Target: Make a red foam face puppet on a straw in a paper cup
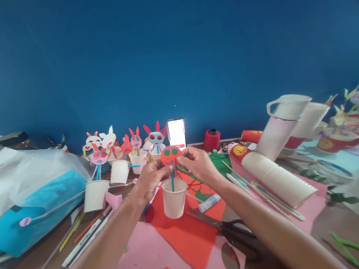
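A round red paper face (170, 155) with green eyes is held between my two hands, above a white paper cup (174, 200). My left hand (150, 178) pinches its left edge, and my right hand (198, 162) pinches its right edge. A blue stick (173, 182) runs from below the face down into the cup. Red paper (192, 243) lies under the cup, over a pink sheet (136, 267). Just right of the cup are a glue stick (208, 203) and black-handled scissors (230, 225).
Cups with paper animal faces (136, 140) stand at the back left. A lit phone screen (176, 134) leans against the blue wall. On the right lie a stack of paper cups (276, 173) and a white jug (276, 129). Plastic wrapping (27, 175) covers the left side.
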`<action>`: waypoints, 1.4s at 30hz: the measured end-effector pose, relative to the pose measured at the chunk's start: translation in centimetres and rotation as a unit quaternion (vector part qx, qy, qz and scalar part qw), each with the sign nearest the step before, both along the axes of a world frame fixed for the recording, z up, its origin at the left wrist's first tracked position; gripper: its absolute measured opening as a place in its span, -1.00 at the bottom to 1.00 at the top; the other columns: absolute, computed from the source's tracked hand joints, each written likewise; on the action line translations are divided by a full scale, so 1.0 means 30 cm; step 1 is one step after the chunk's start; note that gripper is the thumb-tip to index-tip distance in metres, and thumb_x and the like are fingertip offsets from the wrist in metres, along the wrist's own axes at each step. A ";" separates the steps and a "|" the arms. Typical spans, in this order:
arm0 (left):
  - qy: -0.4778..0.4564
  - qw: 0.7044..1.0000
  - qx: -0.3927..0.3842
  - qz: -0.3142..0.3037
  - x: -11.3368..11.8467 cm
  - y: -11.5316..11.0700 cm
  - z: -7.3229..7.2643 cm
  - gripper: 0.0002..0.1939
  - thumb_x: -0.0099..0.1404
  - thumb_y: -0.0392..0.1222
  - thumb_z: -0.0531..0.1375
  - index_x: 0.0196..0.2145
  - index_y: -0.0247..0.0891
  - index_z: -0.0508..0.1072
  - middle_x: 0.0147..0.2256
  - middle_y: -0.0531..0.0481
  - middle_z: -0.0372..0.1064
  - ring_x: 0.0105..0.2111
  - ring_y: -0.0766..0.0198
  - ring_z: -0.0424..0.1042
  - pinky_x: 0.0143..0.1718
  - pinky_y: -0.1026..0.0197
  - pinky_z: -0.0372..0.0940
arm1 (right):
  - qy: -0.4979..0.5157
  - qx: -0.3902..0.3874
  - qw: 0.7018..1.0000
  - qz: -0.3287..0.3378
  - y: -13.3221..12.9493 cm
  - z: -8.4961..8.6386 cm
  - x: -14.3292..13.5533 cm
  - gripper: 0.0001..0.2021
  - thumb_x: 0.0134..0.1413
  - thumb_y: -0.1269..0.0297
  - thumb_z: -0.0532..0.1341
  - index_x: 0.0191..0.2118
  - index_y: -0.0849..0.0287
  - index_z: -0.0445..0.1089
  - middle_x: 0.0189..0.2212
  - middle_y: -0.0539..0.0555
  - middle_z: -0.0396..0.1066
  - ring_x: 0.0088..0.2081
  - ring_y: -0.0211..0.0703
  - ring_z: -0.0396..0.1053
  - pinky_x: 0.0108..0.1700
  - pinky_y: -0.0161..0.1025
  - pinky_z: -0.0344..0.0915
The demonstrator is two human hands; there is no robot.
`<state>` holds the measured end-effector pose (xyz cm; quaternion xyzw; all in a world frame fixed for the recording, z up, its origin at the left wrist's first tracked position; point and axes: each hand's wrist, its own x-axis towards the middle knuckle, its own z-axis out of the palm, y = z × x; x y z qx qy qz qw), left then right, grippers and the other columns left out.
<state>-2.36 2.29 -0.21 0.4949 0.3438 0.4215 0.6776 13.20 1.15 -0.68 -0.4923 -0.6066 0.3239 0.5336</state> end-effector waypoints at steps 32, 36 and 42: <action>0.097 0.991 0.035 0.084 0.008 -0.001 -0.034 -0.84 -0.07 -0.25 0.27 -0.47 -0.37 0.49 -0.57 -0.01 0.41 -0.55 0.32 0.34 -0.39 0.23 0.24 | 0.057 -0.021 0.998 0.032 0.002 -0.030 -0.048 -0.86 -0.16 0.29 0.19 -0.45 0.27 0.39 -0.59 -0.03 0.33 -0.55 -0.31 0.21 -0.51 -0.39 0.16; 0.096 0.992 0.033 0.072 0.009 -0.004 -0.028 -0.84 -0.07 -0.25 0.27 -0.46 -0.37 0.49 -0.59 0.02 0.39 -0.57 0.34 0.33 -0.39 0.24 0.24 | 0.042 -0.006 0.999 0.026 0.005 -0.041 -0.047 -0.85 -0.14 0.29 0.17 -0.45 0.27 0.39 -0.58 -0.03 0.32 -0.54 -0.31 0.21 -0.50 -0.38 0.17; 0.085 0.996 0.029 0.027 -0.003 -0.009 -0.005 -0.79 -0.05 -0.21 0.27 -0.41 -0.38 0.50 -0.53 -0.02 0.42 -0.51 0.32 0.37 -0.34 0.24 0.25 | 0.032 -0.001 0.999 0.034 0.000 -0.029 -0.041 -0.84 -0.14 0.27 0.16 -0.47 0.26 0.38 -0.59 -0.05 0.30 -0.54 -0.32 0.20 -0.51 -0.40 0.14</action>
